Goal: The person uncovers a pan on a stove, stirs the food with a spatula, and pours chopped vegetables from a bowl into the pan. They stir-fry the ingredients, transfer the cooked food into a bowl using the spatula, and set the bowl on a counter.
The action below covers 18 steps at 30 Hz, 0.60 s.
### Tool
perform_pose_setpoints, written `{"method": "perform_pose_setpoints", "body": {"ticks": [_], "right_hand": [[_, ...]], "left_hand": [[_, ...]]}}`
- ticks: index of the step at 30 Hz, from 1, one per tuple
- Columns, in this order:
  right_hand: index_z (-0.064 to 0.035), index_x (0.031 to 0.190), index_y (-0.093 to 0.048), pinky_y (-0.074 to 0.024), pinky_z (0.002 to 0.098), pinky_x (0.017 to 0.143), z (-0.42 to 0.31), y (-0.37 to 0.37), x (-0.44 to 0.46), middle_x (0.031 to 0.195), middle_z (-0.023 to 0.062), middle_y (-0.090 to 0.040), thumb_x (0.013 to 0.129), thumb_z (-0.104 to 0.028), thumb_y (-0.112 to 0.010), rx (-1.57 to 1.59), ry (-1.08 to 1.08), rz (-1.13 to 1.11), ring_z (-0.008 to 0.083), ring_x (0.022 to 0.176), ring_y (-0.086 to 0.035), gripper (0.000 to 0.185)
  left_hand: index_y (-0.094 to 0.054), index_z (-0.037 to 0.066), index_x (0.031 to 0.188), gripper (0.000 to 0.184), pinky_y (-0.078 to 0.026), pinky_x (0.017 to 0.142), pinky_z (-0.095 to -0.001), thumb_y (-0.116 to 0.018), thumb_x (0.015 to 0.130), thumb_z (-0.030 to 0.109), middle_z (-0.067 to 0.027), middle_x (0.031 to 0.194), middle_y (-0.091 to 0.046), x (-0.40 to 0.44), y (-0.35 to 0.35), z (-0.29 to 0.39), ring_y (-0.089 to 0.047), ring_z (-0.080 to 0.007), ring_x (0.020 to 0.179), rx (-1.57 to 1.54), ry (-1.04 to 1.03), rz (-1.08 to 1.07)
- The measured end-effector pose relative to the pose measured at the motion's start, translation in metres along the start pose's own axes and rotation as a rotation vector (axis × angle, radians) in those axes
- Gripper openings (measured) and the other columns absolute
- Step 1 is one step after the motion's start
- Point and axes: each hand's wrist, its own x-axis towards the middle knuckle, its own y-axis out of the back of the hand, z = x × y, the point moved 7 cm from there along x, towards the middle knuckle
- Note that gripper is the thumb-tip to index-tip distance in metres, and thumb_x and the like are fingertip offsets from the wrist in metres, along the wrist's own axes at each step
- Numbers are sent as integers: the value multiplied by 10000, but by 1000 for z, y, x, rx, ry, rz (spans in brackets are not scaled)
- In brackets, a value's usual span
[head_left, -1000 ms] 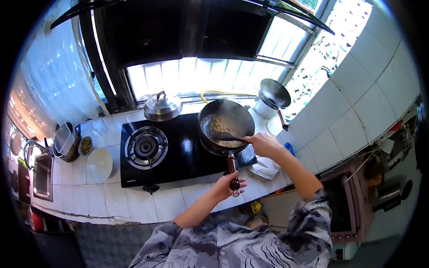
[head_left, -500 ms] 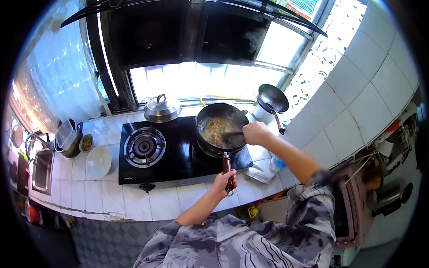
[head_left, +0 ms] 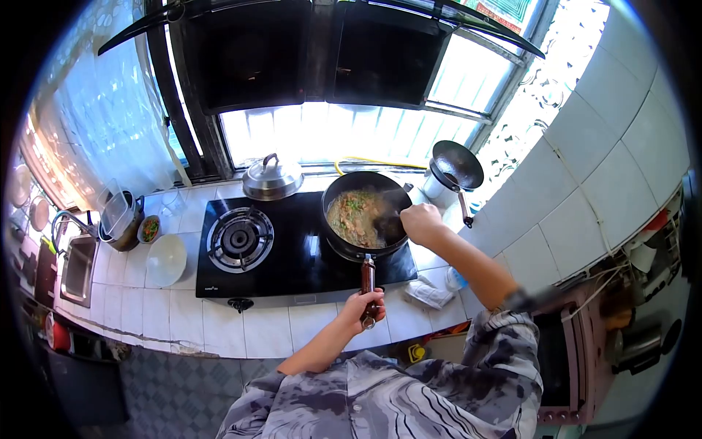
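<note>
A dark wok stands on the right burner of the black gas stove. Inside it, chopped food with green bits lies toward the left and lower side, with faint steam. My left hand is wrapped round the wok's brown handle. Over the right rim, my right hand is closed on a dark spatula, whose blade reaches down into the wok. Most of its grip is hidden by my fingers, and steam blurs the blade.
A metal lid sits behind the stove, near the bare left burner. To the left are a white bowl, a small bowl of cut vegetables and a sink. A small pan and a folded cloth lie right.
The spatula has moved inside the wok, and the food looks shifted and more spread toward the left and lower side. My right hand has turned slightly; my left keeps its hold.
</note>
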Motion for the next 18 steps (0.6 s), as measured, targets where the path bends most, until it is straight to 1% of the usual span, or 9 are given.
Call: {"method": "perform_pose_setpoints", "body": {"ticks": [2, 4, 6, 9, 11, 12, 14, 16, 18], "right_hand": [[-80, 843, -672, -509, 319, 729, 6, -12, 13, 896, 112, -655, 740, -102, -551, 49, -8, 68, 243, 858, -634, 160], [-76, 835, -671, -504, 326, 737, 20, -3, 16, 888, 131, -653, 741, -101, -541, 88, -107, 106, 253, 861, -632, 162], [-64, 903, -662, -491, 338, 752, 35, 14, 6, 894, 141, -650, 761, -141, -527, 72, -165, 102, 254, 866, -630, 211], [-37, 932, -645, -500, 322, 720, 62, 16, 19, 842, 139, -655, 770, -150, -505, 89, -168, 44, 233, 774, -647, 242], [-5, 927, -626, -510, 303, 633, 81, -21, 37, 744, 126, -654, 770, -183, -500, 466, -377, -245, 200, 641, -644, 269], [-5, 927, -626, -510, 303, 633, 85, -35, 47, 744, 126, -654, 770, -183, -500, 465, -372, -244, 200, 641, -644, 269], [15, 865, -626, -499, 289, 541, 87, -58, 72, 652, 109, -639, 753, -208, -510, 714, -284, -145, 167, 527, -608, 276], [-8, 835, -649, -482, 276, 504, 84, -58, 76, 591, 90, -621, 732, -243, -554, 749, -213, -139, 146, 527, -593, 274], [-56, 763, -682, -406, 248, 408, 81, -42, 72, 541, 55, -590, 724, -250, -600, 820, -7, -37, 116, 413, -503, 215]], "left_hand": [[-490, 59, 969, 241, -517, 485, -289, -618, 768, 90, -47, 680, -547, -3, -1, 0, -577, -156, 564, 1, -5, 33], [-483, 56, 974, 241, -496, 462, -275, -611, 774, 91, -45, 673, -538, -2, 0, -2, -563, -150, 549, 0, -20, 8], [-477, 53, 979, 240, -474, 440, -260, -604, 779, 92, -43, 665, -529, 0, -2, 2, -549, -144, 533, -5, -38, -22], [-467, 48, 983, 235, -431, 408, -245, -592, 791, 100, -39, 650, -509, -3, -3, 1, -518, -134, 504, 22, -50, -32], [-461, 47, 985, 239, -416, 393, -241, -590, 793, 108, -36, 645, -501, -4, -4, 4, -507, -128, 497, 27, -54, -26], [-461, 47, 985, 239, -416, 393, -241, -590, 793, 108, -36, 645, -501, -6, -3, 5, -507, -128, 497, 25, -59, -24], [-463, 47, 979, 237, -408, 382, -239, -592, 791, 110, -37, 646, -502, -8, -2, 7, -507, -125, 499, 23, -39, -27], [-452, 49, 999, 243, -398, 385, -231, -578, 799, 105, -42, 659, -499, -8, 2, 9, -496, -123, 506, 26, -35, -22], [-442, 52, 1019, 249, -388, 388, -224, -564, 807, 100, -47, 672, -495, -8, 4, 11, -486, -121, 514, 28, -27, -17]]}}
